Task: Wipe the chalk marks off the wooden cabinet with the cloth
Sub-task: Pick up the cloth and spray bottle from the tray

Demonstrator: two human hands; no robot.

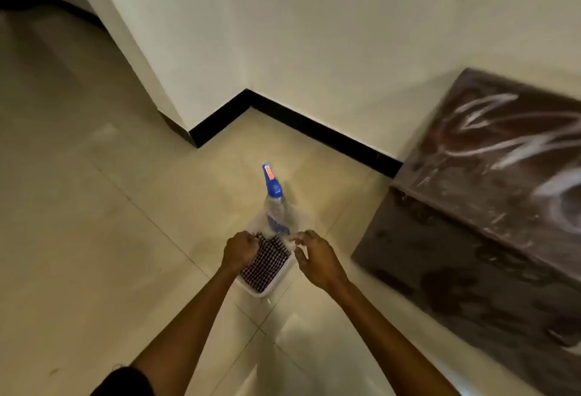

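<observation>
The person's left hand (239, 251) is closed on a checked cloth (265, 262) in a clear tub (256, 290) on the floor (94, 207). The right hand (317, 257), fingers spread and empty, hovers at the tub's right rim. Bare tile separates it from the chalk-marked cabinet (490, 207) on the right.

Open floor (94, 207) left of tub (261, 290); spray bottle (275, 203) blocks far end; cabinet (471, 238) bounds right.

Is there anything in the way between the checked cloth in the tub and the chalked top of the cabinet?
Nothing visible blocks it. The cloth lies in the white tub on the floor, with the left hand on it. Only bare floor tile lies between the tub and the wooden cabinet. The spray bottle stands behind the cloth.
</observation>
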